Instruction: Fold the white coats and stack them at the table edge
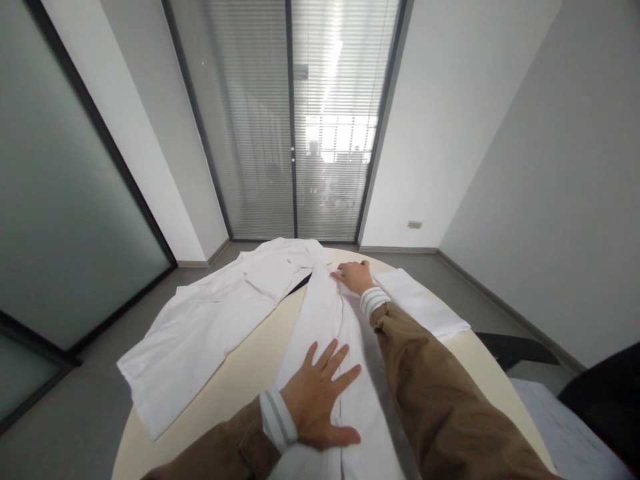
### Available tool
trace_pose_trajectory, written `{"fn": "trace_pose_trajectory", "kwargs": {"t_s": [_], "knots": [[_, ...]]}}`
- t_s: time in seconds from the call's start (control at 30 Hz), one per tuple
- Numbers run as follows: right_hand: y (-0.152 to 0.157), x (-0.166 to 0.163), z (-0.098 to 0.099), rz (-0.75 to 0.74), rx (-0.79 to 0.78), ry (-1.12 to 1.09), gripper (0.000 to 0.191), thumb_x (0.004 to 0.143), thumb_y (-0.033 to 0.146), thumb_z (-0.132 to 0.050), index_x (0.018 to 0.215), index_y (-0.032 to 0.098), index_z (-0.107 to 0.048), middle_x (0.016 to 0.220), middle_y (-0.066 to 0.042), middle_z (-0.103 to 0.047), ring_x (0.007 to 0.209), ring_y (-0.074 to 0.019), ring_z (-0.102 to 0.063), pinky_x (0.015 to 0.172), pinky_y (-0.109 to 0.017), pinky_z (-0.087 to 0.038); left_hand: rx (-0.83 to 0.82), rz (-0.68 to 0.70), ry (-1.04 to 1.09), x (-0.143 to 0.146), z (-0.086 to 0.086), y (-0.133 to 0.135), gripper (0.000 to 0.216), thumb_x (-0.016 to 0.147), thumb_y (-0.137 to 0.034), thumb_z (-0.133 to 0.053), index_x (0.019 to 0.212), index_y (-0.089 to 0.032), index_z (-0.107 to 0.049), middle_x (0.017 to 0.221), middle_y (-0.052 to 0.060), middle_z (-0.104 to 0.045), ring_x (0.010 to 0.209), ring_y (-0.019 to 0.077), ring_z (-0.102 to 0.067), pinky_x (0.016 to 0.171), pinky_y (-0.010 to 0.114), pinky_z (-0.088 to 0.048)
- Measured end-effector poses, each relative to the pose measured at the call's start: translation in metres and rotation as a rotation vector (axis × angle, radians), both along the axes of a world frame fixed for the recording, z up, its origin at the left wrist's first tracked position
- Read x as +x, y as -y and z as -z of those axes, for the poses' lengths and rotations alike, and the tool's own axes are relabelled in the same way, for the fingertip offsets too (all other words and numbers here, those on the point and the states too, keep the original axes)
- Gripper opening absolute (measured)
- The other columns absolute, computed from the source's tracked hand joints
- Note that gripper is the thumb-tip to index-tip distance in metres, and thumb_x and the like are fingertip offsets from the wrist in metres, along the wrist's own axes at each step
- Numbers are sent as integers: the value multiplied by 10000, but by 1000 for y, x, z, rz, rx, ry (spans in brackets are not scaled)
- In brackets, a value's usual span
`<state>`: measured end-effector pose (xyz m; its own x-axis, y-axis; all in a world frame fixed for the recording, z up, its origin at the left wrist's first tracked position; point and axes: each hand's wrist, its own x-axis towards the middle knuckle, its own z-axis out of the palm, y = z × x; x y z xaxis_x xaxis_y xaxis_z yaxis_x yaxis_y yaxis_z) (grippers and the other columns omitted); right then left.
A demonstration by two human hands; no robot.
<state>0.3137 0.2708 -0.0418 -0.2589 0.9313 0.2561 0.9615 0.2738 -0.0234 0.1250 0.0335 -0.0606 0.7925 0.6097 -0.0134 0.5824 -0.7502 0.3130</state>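
Observation:
A white coat point(220, 313) lies spread over a round beige table point(250, 363), one half opened out to the left and hanging past the edge. My left hand point(320, 397) lies flat with fingers spread on the folded middle strip of the coat, near me. My right hand point(354, 275) reaches to the far end of that strip, fingers pressed down on the cloth near the collar. Its fingers look flat and hold nothing I can see. Both arms wear brown sleeves with striped grey cuffs.
A white sleeve or fold point(425, 303) of the coat lies to the right of my right arm. A dark chair point(520, 350) stands at the right of the table. Glass doors with blinds point(293, 133) face me; glass wall panels run along the left.

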Motion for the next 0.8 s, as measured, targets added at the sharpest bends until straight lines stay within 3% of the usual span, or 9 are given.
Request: {"fn": "trace_pose_trajectory", "kwargs": {"t_s": [0.2, 0.4, 0.53, 0.67, 0.8], "knots": [[9, 7, -22, -87, 170, -79, 420, 1017, 493, -394, 1025, 213, -707, 995, -101, -741, 962, -236, -620, 876, -386, -214, 6, 1, 5, 2, 5, -6, 992, 801, -860, -357, 1574, -257, -205, 1637, 159, -90, 1496, 421, -48, 1132, 717, -62], [40, 6, -71, -168, 433, -150, 404, 988, 536, -457, 982, 211, -696, 917, -75, -722, 892, -218, -592, 874, -375, -203, 8, -35, -15, 14, 14, -34, 1015, 786, -861, -391, 1571, -243, -215, 1635, 168, -78, 1501, 405, -28, 1134, 709, -39], [65, 3, -99, -229, 559, -104, 416, 987, 547, -443, 968, 212, -690, 891, -67, -708, 878, -216, -568, 894, -379, -196, 11, -48, -36, 19, 6, -48, 972, 810, -807, -457, 1565, -238, -232, 1640, 154, -64, 1506, 380, -3, 1153, 678, -40], [83, 4, -112, -239, 619, -91, 423, 994, 543, -425, 950, 212, -686, 865, -61, -698, 856, -217, -552, 886, -380, -197, -21, -57, -56, 8, -16, -26, 902, 858, -731, -480, 1565, -227, -236, 1635, 170, -88, 1503, 381, -62, 1166, 648, -112], [98, 8, -118, -225, 640, -101, 430, 992, 542, -430, 939, 203, -690, 825, -60, -682, 840, -216, -539, 872, -377, -200, -83, 22, -65, -12, -28, 30, 977, 809, -773, -516, 1574, -248, -212, 1633, 181, -88, 1478, 453, -82, 1146, 677, -154]]}}
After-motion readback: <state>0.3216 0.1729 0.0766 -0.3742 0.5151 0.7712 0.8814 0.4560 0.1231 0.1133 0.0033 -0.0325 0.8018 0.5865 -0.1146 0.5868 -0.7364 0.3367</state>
